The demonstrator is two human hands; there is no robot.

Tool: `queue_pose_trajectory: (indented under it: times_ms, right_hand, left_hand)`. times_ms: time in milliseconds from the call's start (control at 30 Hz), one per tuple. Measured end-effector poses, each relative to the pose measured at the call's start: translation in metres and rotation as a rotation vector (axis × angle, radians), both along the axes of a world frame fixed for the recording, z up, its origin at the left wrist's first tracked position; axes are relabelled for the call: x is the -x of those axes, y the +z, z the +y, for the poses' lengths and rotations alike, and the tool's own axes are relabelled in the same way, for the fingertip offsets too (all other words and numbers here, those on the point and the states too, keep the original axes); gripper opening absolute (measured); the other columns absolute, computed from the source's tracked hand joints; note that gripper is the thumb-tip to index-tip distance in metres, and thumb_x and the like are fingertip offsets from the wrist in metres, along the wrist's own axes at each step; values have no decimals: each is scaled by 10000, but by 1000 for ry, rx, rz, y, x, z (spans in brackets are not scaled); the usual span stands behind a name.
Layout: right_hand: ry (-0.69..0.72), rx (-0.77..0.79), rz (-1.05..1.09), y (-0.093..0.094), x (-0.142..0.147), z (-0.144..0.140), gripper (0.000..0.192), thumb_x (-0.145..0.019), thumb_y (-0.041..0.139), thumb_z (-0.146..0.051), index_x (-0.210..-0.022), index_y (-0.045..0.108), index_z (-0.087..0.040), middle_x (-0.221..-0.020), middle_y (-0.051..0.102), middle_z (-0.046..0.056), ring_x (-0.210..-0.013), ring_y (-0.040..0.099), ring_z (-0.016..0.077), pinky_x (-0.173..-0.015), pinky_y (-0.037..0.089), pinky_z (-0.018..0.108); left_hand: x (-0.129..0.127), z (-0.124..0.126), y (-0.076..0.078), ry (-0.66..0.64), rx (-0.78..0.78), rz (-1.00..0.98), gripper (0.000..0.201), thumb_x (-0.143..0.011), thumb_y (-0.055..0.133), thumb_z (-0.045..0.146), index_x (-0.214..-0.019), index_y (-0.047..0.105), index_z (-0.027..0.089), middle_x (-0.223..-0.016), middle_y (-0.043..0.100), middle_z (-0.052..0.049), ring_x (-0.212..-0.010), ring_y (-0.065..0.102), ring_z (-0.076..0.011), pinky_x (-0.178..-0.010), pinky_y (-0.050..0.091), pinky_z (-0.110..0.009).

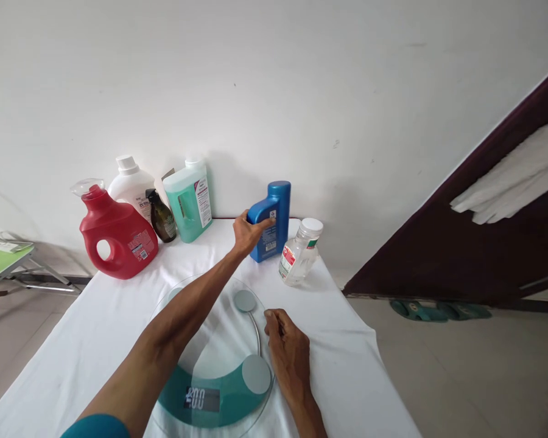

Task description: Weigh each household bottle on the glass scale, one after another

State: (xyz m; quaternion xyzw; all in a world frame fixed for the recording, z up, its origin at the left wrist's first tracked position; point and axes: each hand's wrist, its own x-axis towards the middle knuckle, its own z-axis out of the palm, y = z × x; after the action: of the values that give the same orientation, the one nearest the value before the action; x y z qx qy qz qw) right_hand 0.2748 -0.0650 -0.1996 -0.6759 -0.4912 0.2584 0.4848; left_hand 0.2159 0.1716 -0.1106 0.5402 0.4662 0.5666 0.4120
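Bottle (282, 210), blue plastic, standing at rear of white tablecloth (114, 359); L hand (247, 234) clamped on its L side, R hand (290, 353) loosely curled, nothing visible in it, nr glass bathroom scale (231, 395). Poss. fault: sideways swing could topple clear jar (298, 261) just R of bottle, gap being tight.

Blue bottle (281, 226), red jug (120, 224), clear jar (300, 260) with white lid (311, 227), teal-banded scale (231, 389), plain white tablecloth (340, 356)
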Motion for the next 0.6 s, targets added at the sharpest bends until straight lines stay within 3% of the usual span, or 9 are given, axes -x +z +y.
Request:
queue_pose_trajectory:
  times_ms: [167,267,367,500,600]
  right_hand:
    - [11,30,0,4,-1,2,480,-1000,428,-653,-722,530,-276,-638,615,3,-595,542,192,-635,407,307]
    - [19,41,2,4,-2,4,469,-968,441,-665,-737,563,-275,-674,672,26,-621,591,207,-650,428,316]
    - [20,56,-18,5,-1,5,470,-941,459,-678,-756,602,-271,-698,705,40,-638,623,219,-661,443,323]
    - [28,57,-47,8,0,3,487,-922,458,-691,-750,621,-265,-695,714,51,-622,614,219,-657,452,335]
    - [36,59,-69,11,2,2,499,-901,454,-703,-743,626,-263,-684,713,60,-606,600,219,-657,455,346]
  left_hand:
    - [62,-6,24,17,-95,-65,462,-607,982,409,-925,745,170,-841,743,-31,-778,691,-203,-746,580,-328]
    - [108,-39,46,-12,-133,-89,516,-579,1001,402,-977,770,167,-886,775,-48,-814,723,-222,-774,608,-350]
    - [148,-87,59,-25,-130,-78,546,-576,1006,411,-1014,791,166,-903,794,-48,-832,743,-235,-794,632,-371]
    - [183,-146,56,-57,-91,-80,556,-582,1013,419,-1033,800,174,-922,803,-47,-828,751,-240,-798,647,-390]
    - [197,-174,47,-75,-62,-88,550,-575,1022,410,-1018,796,175,-913,800,-49,-831,755,-251,-788,646,-395]
